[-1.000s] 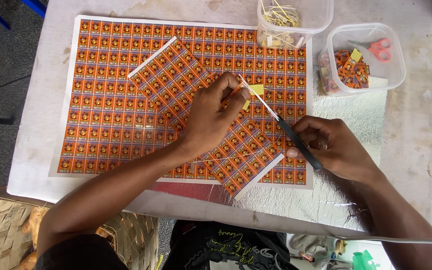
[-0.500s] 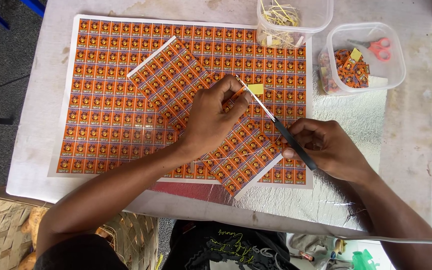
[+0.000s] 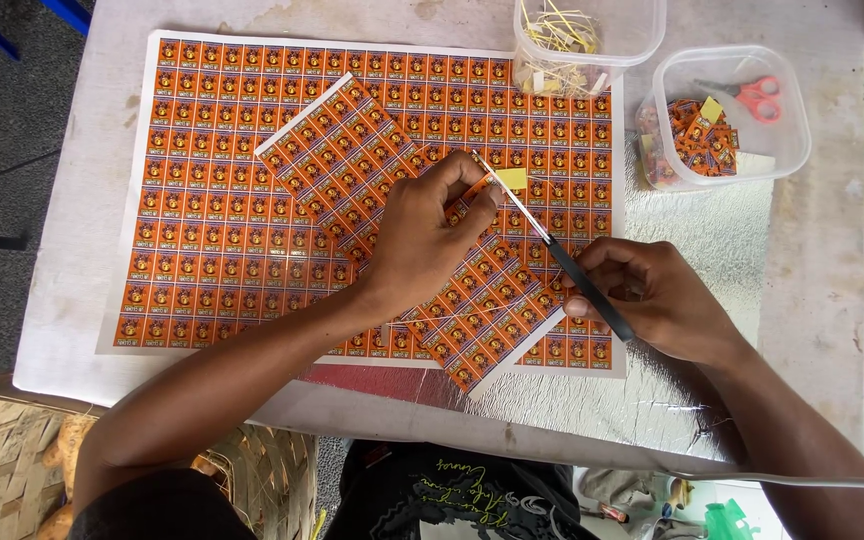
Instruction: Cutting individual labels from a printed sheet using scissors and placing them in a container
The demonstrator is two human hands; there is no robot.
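A large orange sticker sheet [image 3: 222, 200] lies flat on the white table. On top of it, turned diagonally, lies a smaller strip of the same orange stickers [image 3: 352, 150]. My left hand [image 3: 422, 240] presses on this strip, its fingertips pinching a small orange sticker [image 3: 480, 187] beside a yellow scrap [image 3: 512, 178]. My right hand [image 3: 652, 300] grips the black handle of a thin craft knife [image 3: 562, 255], whose blade tip points up-left at the pinched sticker.
A clear tub [image 3: 642, 30] with pale yellow paper strips stands at the top. To its right, another clear tub [image 3: 787, 150] holds cut orange stickers and red scissors [image 3: 757, 98]. A silvery foil mat [image 3: 692, 220] lies under the sheets. A woven basket [image 3: 12, 460] sits below left.
My left fingers have closed in on the sticker at the blade tip. The knife and my right hand have shifted slightly; the sheets stay put.
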